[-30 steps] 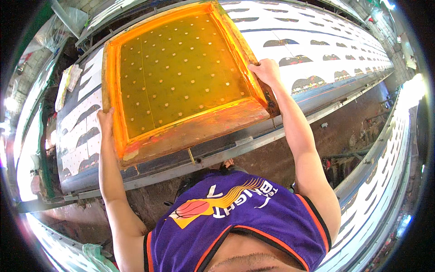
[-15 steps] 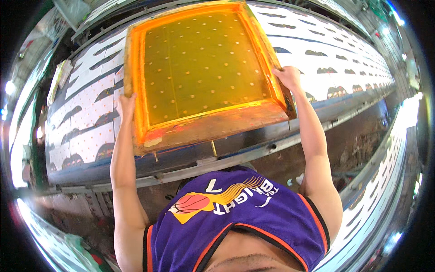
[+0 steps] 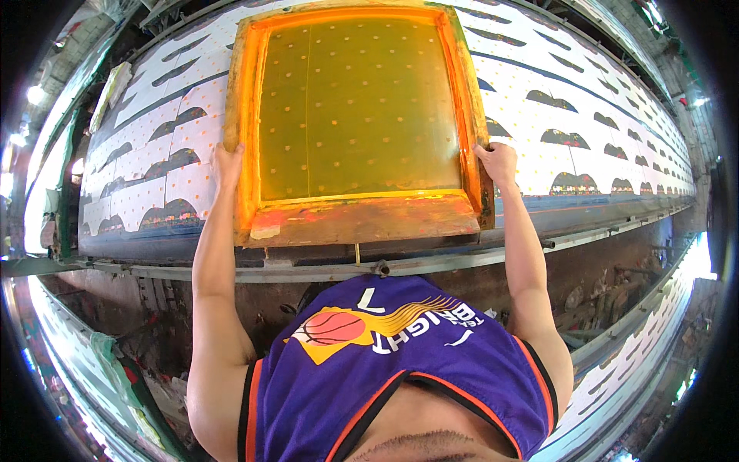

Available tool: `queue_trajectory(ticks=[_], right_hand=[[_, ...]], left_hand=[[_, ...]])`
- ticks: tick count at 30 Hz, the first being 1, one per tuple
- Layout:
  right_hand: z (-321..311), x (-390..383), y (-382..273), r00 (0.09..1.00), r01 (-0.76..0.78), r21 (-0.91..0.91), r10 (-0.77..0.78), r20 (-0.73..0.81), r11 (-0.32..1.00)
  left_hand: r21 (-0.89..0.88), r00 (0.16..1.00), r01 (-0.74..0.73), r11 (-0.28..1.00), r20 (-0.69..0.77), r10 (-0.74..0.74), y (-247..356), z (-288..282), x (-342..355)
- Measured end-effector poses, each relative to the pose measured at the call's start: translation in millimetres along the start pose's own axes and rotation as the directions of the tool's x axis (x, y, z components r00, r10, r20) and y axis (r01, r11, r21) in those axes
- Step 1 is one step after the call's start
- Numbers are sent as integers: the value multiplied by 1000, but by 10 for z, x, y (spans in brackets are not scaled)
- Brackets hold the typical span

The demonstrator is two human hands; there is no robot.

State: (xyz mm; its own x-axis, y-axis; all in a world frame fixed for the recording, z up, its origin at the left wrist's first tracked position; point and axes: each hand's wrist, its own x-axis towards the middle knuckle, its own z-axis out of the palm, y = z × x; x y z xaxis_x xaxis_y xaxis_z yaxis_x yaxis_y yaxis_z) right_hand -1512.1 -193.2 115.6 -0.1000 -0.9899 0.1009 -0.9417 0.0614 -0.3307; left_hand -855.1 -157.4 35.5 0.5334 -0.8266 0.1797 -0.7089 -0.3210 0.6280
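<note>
A wide wooden screen frame (image 3: pixel 362 218) with orange-stained edges and a translucent yellow-green mesh (image 3: pixel 362 100), dotted with small pale marks, lies over a long table at upper centre. My left hand (image 3: pixel 228 165) grips its left rail, fingers closed round the edge. On the opposite rail, my right hand (image 3: pixel 496 162) is closed in the same way. Both arms are stretched forward. White printed sheets (image 3: pixel 570 108) with dark arched shapes and small dots cover the table on both sides of the frame; those under it are largely hidden.
A metal rail (image 3: pixel 323 271) with short fittings runs along the near table edge, just beyond my purple sleeveless shirt. Another long surface with sheets (image 3: pixel 616 369) lies behind me at lower right. A pale stack (image 3: pixel 109 96) sits at the far left. Green fabric (image 3: pixel 115 373) hangs at lower left.
The frame, still in both hands, has moved rightward in the view and now sits squarer before me. The surrounding table has shifted in the picture too.
</note>
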Motion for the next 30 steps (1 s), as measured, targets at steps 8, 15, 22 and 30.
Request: queue_trajectory(ticks=[8,15,22,30], right_hand=[[-114,-75,100,999,34,29,-34,-15,999],[-85,-115,174,997,70,57,-69,-22,996],[-85,-110,374,999,47,40,-47,1,998],[-111,-69,413,999,29,49,-31,31,998]], left_hand=[[-13,1000,15,1000,25,-14,254,-68,-116],[33,998,-4,999,-55,6,-2,71,-283],[-32,1000,5,999,-31,-6,158,131,-366],[27,1000,15,1000,-23,-15,-96,374,-265]])
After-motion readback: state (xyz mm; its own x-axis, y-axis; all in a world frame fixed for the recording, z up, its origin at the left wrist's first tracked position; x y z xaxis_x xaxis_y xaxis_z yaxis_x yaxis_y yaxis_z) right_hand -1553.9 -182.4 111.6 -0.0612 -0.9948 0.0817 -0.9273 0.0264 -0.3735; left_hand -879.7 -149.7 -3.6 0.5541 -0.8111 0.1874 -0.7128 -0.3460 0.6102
